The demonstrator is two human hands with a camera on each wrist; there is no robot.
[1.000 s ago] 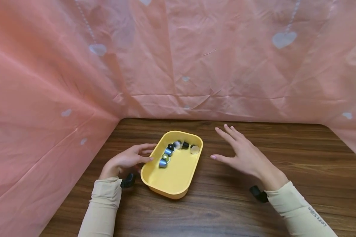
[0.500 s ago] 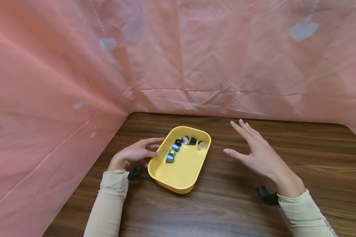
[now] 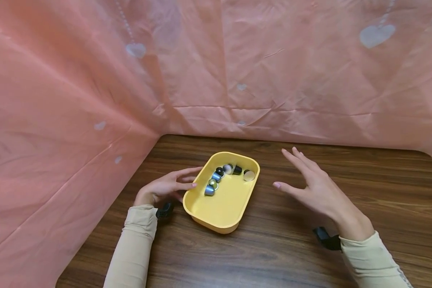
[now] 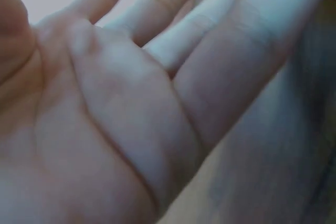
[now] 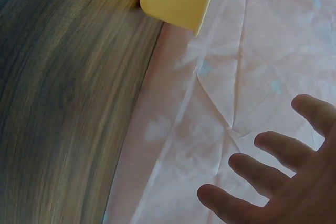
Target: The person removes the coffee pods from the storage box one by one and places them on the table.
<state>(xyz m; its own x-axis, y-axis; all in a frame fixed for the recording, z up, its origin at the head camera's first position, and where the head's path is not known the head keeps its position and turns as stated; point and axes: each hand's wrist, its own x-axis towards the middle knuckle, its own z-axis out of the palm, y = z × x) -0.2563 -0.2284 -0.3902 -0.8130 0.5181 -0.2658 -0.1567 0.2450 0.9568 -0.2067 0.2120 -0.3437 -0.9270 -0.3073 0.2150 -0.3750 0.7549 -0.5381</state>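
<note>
A yellow rectangular tray (image 3: 221,210) with rounded corners sits on the dark wooden table. Coffee capsules lie in it along the left and far walls: blue ones (image 3: 209,190), a green one (image 3: 213,182), and black ones (image 3: 237,170), some with pale lids showing. My left hand (image 3: 165,185) is at the tray's left side, thumb tip at the rim, the other fingers extended along the outer wall. Its palm and straight fingers fill the left wrist view. To the right of the tray, my right hand (image 3: 315,190) is held with fingers spread and nothing in it.
Pink cloth (image 3: 291,80) printed with pale hearts hangs behind the table and along its left side. The wooden table (image 3: 273,256) extends to the front and right of the tray. Each wrist carries a black camera mount (image 3: 327,239).
The whole head view has shifted, so tray, hands and cloth appear further right and slightly higher. The right hand sits a little further from the tray. The capsules keep their arrangement.
</note>
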